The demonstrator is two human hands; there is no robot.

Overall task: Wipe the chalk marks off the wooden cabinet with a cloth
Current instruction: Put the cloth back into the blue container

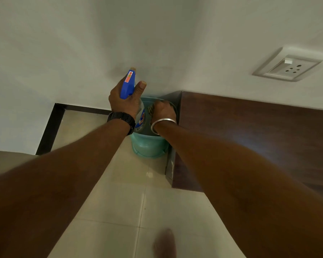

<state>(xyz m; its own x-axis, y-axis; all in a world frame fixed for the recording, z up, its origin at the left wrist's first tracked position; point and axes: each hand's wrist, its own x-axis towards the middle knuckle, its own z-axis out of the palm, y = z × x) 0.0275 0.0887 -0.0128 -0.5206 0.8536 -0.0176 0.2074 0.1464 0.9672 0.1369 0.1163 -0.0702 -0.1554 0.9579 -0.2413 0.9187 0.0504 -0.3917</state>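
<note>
My left hand (126, 100) grips a spray bottle (128, 84) with a blue trigger head and a clear body, held over a teal bucket (147, 146) on the floor. My right hand (163, 111) is down inside the bucket's mouth, closed on a brownish cloth (151, 109) of which only a small bunched part shows. The dark wooden cabinet (250, 131) stands right of the bucket, its top seen from above. No chalk marks are visible on the top.
The bucket sits in the corner between the white wall (82, 43) and the cabinet's side. A wall socket (287, 66) is above the cabinet. Beige floor tiles (134, 202) lie below, with a dark skirting (50, 127) on the left. A blurred foot (165, 243) shows at the bottom.
</note>
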